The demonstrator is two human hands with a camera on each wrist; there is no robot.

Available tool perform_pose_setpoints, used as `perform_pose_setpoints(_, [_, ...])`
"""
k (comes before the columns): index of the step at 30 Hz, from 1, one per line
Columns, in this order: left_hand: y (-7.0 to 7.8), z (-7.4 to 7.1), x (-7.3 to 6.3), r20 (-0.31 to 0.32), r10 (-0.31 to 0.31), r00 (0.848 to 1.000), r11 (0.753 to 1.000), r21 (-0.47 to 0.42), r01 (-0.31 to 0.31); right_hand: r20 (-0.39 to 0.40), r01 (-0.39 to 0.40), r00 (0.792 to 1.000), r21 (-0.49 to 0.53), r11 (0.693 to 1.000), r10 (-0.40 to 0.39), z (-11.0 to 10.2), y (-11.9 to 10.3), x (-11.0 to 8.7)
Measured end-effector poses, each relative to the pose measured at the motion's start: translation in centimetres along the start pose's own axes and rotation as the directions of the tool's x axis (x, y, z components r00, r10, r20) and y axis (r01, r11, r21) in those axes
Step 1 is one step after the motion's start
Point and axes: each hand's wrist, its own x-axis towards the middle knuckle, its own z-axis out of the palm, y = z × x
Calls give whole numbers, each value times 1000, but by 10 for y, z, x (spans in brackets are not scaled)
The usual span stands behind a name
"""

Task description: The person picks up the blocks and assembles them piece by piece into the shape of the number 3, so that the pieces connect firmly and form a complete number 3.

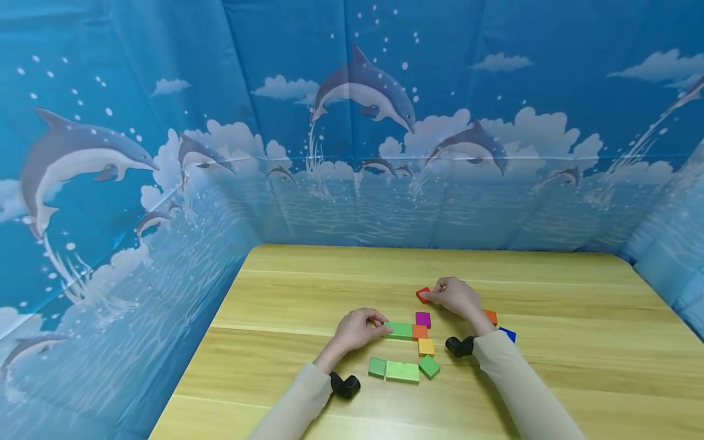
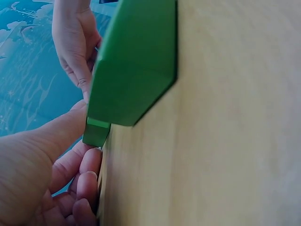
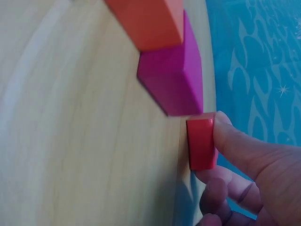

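My right hand (image 1: 455, 298) pinches a small red block (image 1: 423, 295) between thumb and fingers at the far side of the group; the block's side faces the right wrist camera. Lower left, my left hand (image 1: 359, 330) holds the left end of a long green block (image 1: 398, 330) with thumb and fingertips. Against that block's right end sits an orange block (image 1: 420, 332). A purple block (image 1: 423, 319) stands just beyond the orange one, and a yellow block (image 1: 426, 347) lies on its near side.
Nearer me lie a small green block (image 1: 376, 367), a long light-green block (image 1: 402, 372) and a turned green block (image 1: 429, 366). Another orange block (image 1: 491, 316) and a blue block (image 1: 508, 334) are partly behind my right forearm. A dolphin-print curtain (image 1: 352, 201) borders the wooden table (image 1: 594, 318).
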Motion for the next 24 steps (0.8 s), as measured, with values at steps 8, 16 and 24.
perform_pose_setpoints(8, [-2, 0, 2, 4, 4, 1000, 1000, -9, -4, 48, 9, 999, 56, 998, -12, 5, -2, 1])
perform_pose_setpoints(16, [-3, 1, 2, -3, 1, 1000, 1000, -8, -1, 91, -3, 996, 101, 995, -6, 4, 0, -1])
perform_pose_setpoints(24, [-2, 0, 2, 1, -3, 1000, 1000, -6, 3, 92, -3, 996, 96, 995, -6, 5, 1, -4])
